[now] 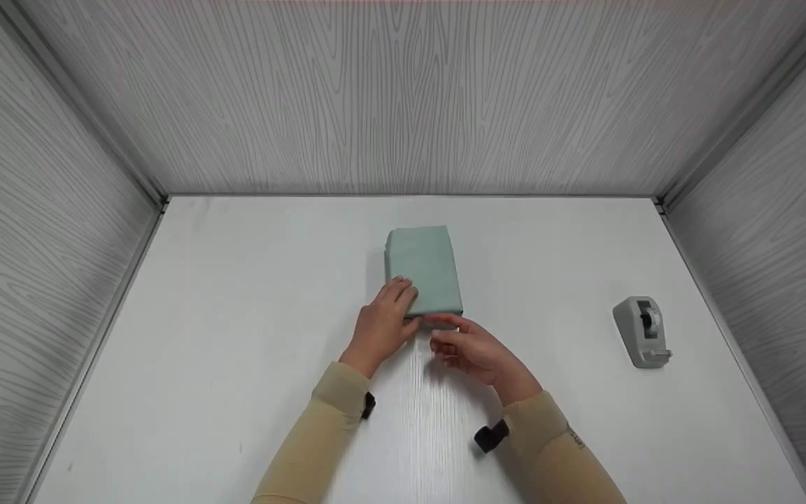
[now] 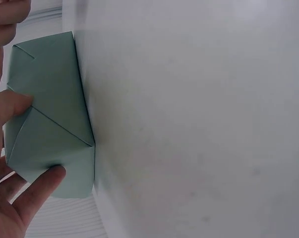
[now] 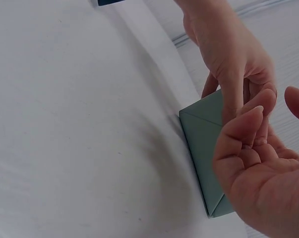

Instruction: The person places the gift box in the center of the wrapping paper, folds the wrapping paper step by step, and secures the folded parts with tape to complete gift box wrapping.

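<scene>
A box wrapped in pale green paper (image 1: 422,266) lies on the white tabletop in front of both hands. My left hand (image 1: 380,325) holds its near left part, fingers over the top and thumb at the near end. In the left wrist view, creased paper flaps (image 2: 52,131) show on the box, with the thumb and a fingertip pressing on them. My right hand (image 1: 476,350) is at the near end, its index finger reaching to the box edge beside the left thumb. Its other fingers curl loosely around nothing, and the thumb stands apart in the right wrist view.
A grey tape dispenser (image 1: 642,332) with a roll of tape stands on the right side of the table (image 1: 235,315). Wood-grain panels (image 1: 403,98) rise behind the table and on both sides.
</scene>
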Tool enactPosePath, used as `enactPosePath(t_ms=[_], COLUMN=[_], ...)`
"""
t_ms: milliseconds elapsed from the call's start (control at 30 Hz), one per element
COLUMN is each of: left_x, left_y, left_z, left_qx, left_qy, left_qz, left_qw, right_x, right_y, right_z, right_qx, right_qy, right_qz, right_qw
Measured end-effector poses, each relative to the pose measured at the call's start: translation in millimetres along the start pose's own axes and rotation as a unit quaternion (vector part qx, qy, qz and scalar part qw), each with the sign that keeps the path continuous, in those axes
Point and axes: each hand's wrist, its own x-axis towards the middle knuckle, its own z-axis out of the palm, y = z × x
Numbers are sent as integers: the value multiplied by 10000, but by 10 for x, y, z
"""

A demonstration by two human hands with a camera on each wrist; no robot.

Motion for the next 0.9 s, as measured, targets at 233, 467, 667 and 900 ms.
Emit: enactPosePath(t_ms=[233,467,667,900], left_x=[-12,-28,-26,-27], left_y=[9,11,22,23], left_z=[27,52,39,31], left_qx=[379,691,681,623], left_qy=[88,87,87,32], left_qz=[338,536,486,431], left_qw=[9987,9961,9965,9971], right_x=[3,0,3,31], right_y=[-9,-10,11,13], right_z=[1,8,8,46], right_qx=[-18,-33,-20,-298], right_qy=[1,11,-5,439], right_qz=[-15,-33,-14,70], right_qw=[10000,10000,10000,9986])
